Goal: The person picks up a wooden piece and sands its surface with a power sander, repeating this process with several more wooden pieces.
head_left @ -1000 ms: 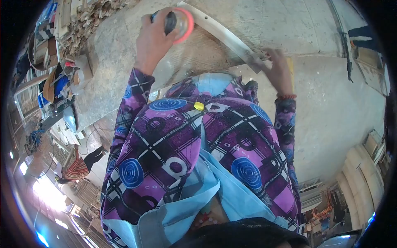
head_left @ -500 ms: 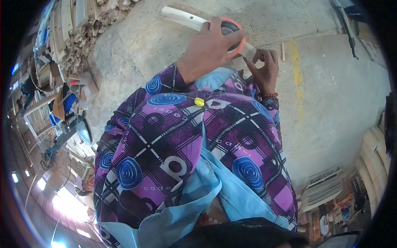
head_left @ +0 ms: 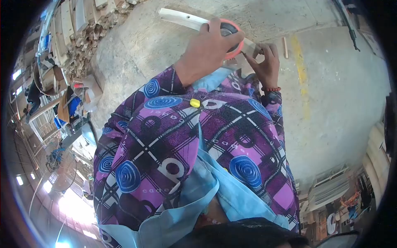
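My left hand [head_left: 206, 49] is closed around a round orange-rimmed thing [head_left: 236, 49] with a black centre, its fingers over the top and its thumb across the near side. A long pale strip [head_left: 182, 19] with a small dark hole runs under this hand, sticking out to the upper left and again on the right. My right hand [head_left: 266, 64] is closed at the strip's right end, thumb below and fingers curled over it. I cannot tell what the orange-rimmed thing is. Palm and fingertips of the left hand are hidden.
Below both hands lies a concrete floor [head_left: 331, 107] with a worn yellow line [head_left: 301, 66] and a thin wooden stick [head_left: 285, 47]. Stacked timber pieces [head_left: 78, 53] stand at the upper left. A caged fan [head_left: 60, 167] is at the left, a slatted stack [head_left: 331, 188] at the lower right.
The view has shifted slightly. The hands keep their hold on the orange-rimmed thing and the strip, with the right fingers a little further over the strip's end.
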The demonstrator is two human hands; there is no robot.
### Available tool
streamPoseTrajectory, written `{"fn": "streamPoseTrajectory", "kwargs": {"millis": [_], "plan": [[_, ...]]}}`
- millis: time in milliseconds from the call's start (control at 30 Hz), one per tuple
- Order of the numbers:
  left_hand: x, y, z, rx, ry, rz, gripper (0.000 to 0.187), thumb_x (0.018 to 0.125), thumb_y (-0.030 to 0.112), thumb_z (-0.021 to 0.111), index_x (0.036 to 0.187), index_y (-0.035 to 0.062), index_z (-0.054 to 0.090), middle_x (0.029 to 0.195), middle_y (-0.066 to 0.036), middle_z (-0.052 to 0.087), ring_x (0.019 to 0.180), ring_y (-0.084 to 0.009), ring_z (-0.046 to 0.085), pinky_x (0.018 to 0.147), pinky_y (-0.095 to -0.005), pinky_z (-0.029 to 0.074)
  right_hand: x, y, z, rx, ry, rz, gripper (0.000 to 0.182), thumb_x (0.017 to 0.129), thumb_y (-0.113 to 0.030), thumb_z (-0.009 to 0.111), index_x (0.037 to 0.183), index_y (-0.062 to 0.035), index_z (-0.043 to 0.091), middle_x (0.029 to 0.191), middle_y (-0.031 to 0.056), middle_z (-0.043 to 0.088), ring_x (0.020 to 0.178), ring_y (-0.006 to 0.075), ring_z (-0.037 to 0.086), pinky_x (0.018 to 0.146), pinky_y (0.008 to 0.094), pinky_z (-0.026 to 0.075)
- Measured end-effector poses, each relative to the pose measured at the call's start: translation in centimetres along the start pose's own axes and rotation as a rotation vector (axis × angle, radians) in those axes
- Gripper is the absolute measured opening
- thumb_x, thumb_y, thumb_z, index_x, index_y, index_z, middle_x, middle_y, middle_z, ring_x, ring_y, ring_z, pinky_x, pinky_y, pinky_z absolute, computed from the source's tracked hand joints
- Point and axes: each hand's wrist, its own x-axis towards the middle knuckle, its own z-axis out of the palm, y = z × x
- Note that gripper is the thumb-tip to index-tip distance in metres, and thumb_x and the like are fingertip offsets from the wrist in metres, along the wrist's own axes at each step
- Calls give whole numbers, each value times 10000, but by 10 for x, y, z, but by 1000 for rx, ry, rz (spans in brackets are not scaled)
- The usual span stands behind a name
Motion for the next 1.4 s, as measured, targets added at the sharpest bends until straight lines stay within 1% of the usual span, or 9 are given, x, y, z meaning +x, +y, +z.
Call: {"fn": "streamPoseTrajectory", "kwargs": {"millis": [200, 300, 600, 700, 1000, 1100, 1233, 1333, 1400], "plan": [[1, -3, 3, 64, 1, 14, 531, 821, 297, 756, 1316, 333, 565, 1185, -198, 484, 936, -393, 647, 670, -449, 605, 4, 2, 2, 28, -6, -28, 502, 711, -193, 877, 1130, -48, 642, 963, 125, 602, 877, 308, 637, 743, 396, 528], [3, -2, 3, 84, -2, 20, 534, 820, 304, 756, 1318, 330, 566, 1183, -196, 483, 940, -400, 646, 674, -447, 607, 5, 1, 5, 3, -12, -28, 493, 711, -193, 878, 1119, -48, 642, 957, 124, 602, 876, 306, 638, 739, 395, 529], [1, -4, 6, 91, 30, 41, 530, 815, 242, 740, 1312, 321, 571, 1177, -191, 485, 951, -400, 647, 683, -460, 601, 8, 2, 10, 26, -4, -46, 454, 712, -199, 874, 1073, -46, 645, 956, 124, 598, 873, 313, 630, 734, 403, 524], [0, -11, 0, 52, 36, -40, 530, 814, 193, 722, 1309, 314, 575, 1175, -196, 487, 955, -395, 648, 686, -466, 600, 7, 3, 9, 8, -11, -38, 450, 712, -190, 870, 1074, -46, 645, 958, 124, 595, 876, 311, 627, 738, 402, 522], [3, 1, 1, 16, -7, -18, 481, 848, 228, 694, 1307, 310, 577, 1182, -195, 486, 992, -426, 627, 714, -483, 603, 11, 0, -1, 36, -37, -40, 403, 708, -148, 865, 1032, -52, 645, 940, 114, 581, 867, 300, 609, 756, 392, 514], [-2, -16, 1, -10, 43, -96, 476, 853, 245, 698, 1307, 318, 578, 1164, -204, 495, 1000, -425, 625, 719, -478, 601, 12, -4, -2, 20, -57, -17, 376, 699, -114, 863, 990, -54, 632, 933, 104, 581, 870, 297, 604, 775, 380, 507], [-9, -60, -14, 19, 86, -446, 487, 841, 279, 722, 1304, 287, 574, 1136, -217, 527, 986, -429, 641, 754, -489, 580, 12, -7, -9, -41, -88, -27, 390, 696, -118, 853, 1013, -62, 632, 959, 100, 584, 904, 309, 596, 781, 396, 503], [-17, -91, -15, 47, 166, -527, 503, 841, 325, 721, 1317, 270, 565, 1146, -217, 530, 977, -439, 645, 766, -496, 573, 13, -13, -14, -222, -87, -82, 407, 708, -132, 838, 1050, -71, 626, 998, 101, 586, 931, 324, 578, 801, 421, 490], [-17, -82, -11, 59, 160, -493, 511, 844, 325, 713, 1326, 267, 554, 1139, -218, 530, 964, -427, 649, 763, -490, 577, 19, -17, -18, -302, -146, -133, 407, 733, -166, 821, 1075, -75, 621, 1027, 108, 582, 945, 339, 558, 819, 445, 471]]}}
